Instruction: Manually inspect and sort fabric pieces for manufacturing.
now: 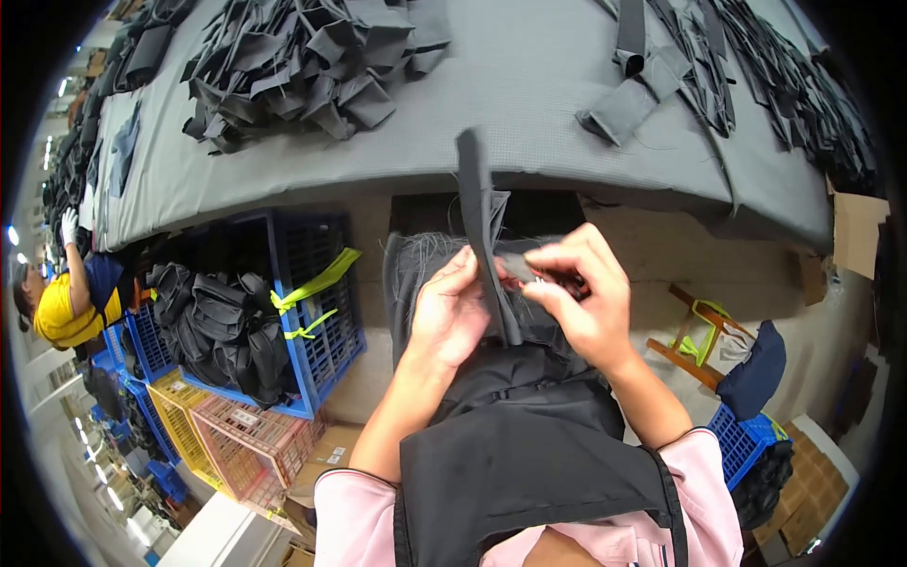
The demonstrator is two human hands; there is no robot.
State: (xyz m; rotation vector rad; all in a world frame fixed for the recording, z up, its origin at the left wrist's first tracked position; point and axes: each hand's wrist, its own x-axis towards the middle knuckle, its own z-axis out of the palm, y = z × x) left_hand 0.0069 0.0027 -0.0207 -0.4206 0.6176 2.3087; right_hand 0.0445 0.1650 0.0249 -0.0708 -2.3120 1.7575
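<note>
A folded dark grey fabric strip (480,227) stands up in front of my lap, its lower end above the dark cloth there. My left hand (452,310) pinches its left side between thumb and fingers. On the other side my right hand (588,293) is closed, thumb and fingertips near the strip's edge. In it is a small tool with red parts (568,280) and a metal glint, mostly hidden by the fingers; its kind does not show. Loose threads fray from the dark cloth (416,260) on my lap.
A grey-covered table (510,142) spans the front, bearing a heap of fabric pieces (293,71) and more strips (699,66) at right. Left stands a blue crate (316,331) of dark pieces. A wooden stool (694,345) is at right. Another person (71,293) works far left.
</note>
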